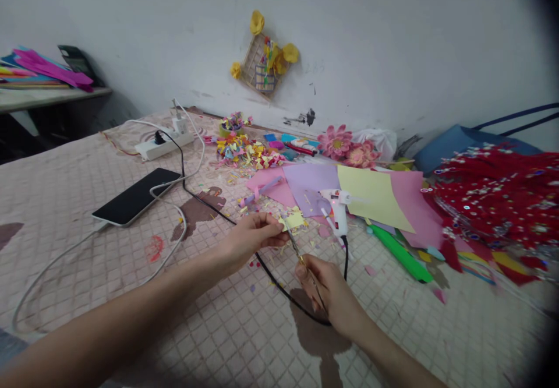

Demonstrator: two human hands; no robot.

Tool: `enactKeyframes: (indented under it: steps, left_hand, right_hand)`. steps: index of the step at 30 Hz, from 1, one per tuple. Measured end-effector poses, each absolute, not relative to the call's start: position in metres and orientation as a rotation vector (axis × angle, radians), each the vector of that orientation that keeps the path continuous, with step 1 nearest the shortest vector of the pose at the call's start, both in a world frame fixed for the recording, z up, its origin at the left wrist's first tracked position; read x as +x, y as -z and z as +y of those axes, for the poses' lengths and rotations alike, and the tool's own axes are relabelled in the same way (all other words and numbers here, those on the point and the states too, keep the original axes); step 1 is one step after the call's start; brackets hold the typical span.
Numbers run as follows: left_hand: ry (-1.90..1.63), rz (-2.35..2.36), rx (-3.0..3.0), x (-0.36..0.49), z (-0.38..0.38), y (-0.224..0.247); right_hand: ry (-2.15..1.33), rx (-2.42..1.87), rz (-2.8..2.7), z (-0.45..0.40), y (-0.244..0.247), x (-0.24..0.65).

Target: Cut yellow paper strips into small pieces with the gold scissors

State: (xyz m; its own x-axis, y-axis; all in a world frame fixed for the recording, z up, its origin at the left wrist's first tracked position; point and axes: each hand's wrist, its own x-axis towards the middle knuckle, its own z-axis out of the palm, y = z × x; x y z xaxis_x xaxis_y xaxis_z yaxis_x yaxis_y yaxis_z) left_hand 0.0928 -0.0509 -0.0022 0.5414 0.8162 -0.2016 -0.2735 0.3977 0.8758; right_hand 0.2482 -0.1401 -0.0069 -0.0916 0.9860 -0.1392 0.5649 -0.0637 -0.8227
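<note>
Near the middle of the bed-like covered surface, my left hand (257,232) is closed, pinching a small piece of pale yellow paper (293,220) between thumb and fingers. Just below and to the right, my right hand (325,289) is wrapped round slim metal scissors (297,249), seen nearly edge-on. Their tips reach up to the paper by my left fingertips; whether the blades are parted is too fine to tell. Beyond the hands lie a rolled purple paper strip (262,191) and scattered paper snippets. To the right rests a white hot glue gun (338,210).
A black cord (209,206) curves from the power strip (166,144) beneath my hands. Left lies a tablet (137,197) with a white cable. Coloured sheets (312,187), a green craft knife (399,253), a paper-cuttings heap (244,150) and red beaded decorations (502,201) lie beyond and right.
</note>
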Motion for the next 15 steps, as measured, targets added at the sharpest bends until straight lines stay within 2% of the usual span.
enactKeyframes:
  steps: [8, 12, 15]
  left_hand:
    - [-1.016, 1.003, 1.144, 0.088, -0.044, 0.008]
    - [-1.057, 1.072, 1.23, 0.085, -0.043, 0.004]
    - [-1.022, 1.057, 1.28, 0.083, -0.044, 0.005]
  right_hand:
    - [-0.545, -1.951, -1.954, -0.138, 0.002, 0.261]
    - [-0.518, -1.783, -2.078, -0.153, -0.019, 0.27]
    - [-0.397, -1.684, -2.1, -0.146, -0.042, 0.31]
